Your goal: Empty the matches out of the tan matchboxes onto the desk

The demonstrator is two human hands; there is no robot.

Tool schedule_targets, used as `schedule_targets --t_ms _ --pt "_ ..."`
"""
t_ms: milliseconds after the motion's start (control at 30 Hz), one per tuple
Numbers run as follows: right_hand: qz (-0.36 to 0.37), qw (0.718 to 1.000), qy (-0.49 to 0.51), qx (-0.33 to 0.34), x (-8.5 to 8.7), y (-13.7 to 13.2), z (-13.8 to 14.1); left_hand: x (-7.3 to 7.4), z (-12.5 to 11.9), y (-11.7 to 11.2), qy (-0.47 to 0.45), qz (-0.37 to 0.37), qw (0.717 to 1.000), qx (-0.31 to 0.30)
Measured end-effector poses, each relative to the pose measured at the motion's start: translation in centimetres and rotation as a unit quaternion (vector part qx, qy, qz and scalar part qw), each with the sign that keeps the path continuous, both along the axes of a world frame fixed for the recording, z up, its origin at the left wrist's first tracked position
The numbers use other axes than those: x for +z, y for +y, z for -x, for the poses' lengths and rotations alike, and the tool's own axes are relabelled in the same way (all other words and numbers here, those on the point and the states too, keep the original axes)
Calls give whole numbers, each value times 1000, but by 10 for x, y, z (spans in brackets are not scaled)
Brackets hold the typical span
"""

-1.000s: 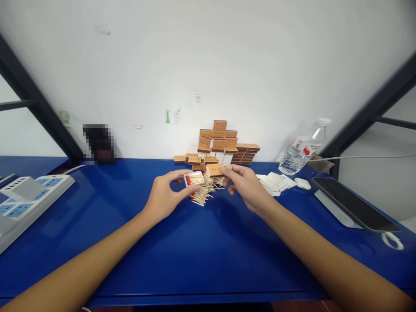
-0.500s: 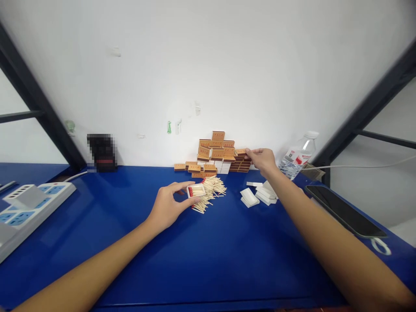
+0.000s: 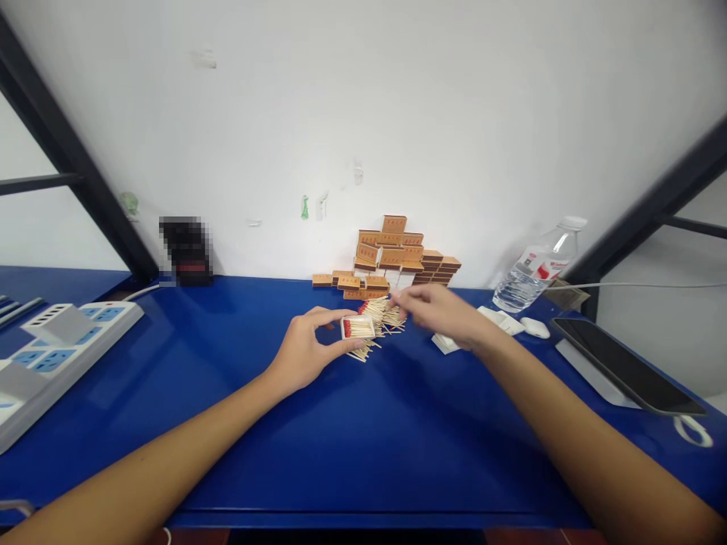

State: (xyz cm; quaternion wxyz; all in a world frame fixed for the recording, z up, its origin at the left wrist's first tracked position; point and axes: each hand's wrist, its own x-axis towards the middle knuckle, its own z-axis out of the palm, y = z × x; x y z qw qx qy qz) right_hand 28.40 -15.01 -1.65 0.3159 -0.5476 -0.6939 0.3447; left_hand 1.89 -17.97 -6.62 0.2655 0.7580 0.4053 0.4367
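Observation:
My left hand [image 3: 304, 348] grips a small white matchbox tray [image 3: 358, 329] between thumb and fingers. Red-headed matches lie side by side inside it. Behind and below the tray is a loose pile of matches [image 3: 391, 318], partly covered by it. Over the right edge of that pile is my right hand [image 3: 440, 312], its thumb and fingers drawn together. What its fingertips hold, if anything, is too small to make out. Orange matchbox sleeves [image 3: 391, 256] are stacked against the wall beyond. White empty-looking trays [image 3: 446, 344] lie partly hidden under my right wrist.
To the right stand a tilted water bottle [image 3: 534, 265], a white earphone-like case [image 3: 535, 328] and a phone [image 3: 625, 363] propped at a slant. A power strip [image 3: 68, 356] occupies the left side of the blue table [image 3: 341, 454]. A pixelated dark object [image 3: 187, 253] stands by the wall.
My right hand has come away from the matchbox stack, moving left and toward me to the match pile. The left hand still holds the tray. The whole view has shifted slightly.

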Motion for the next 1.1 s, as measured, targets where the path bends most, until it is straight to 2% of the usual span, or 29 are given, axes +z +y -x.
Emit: schedule_targets --t_ms 67,100,167,233,333,467,633,767,900,1100 --pt "70 993 35 86 -3 -18 22 1 -1 -1 2 -14 1000 -16" --pt "101 988 54 107 -4 -24 30 2 -1 -1 5 -22 999 -23" --pt "135 980 86 116 -7 -29 39 2 -1 -1 16 -37 999 -29" --pt "130 982 95 103 -9 -28 40 2 1 0 33 -60 997 -23" --pt "64 993 85 53 -14 -20 33 0 5 6 91 -121 988 -17" --pt "-33 996 86 -6 -20 -10 26 -1 11 12 193 -216 957 -26" --pt "-69 996 60 -16 -28 -7 28 1 13 12 246 -297 922 -27" --pt "-120 992 10 -40 -32 -9 30 0 14 12 274 -324 905 -28" --pt "-166 983 -41 -61 -31 -13 32 -2 13 13 280 -332 900 -36" --pt "-271 951 -134 -63 -31 -18 33 -2 9 13 265 -340 901 -46"
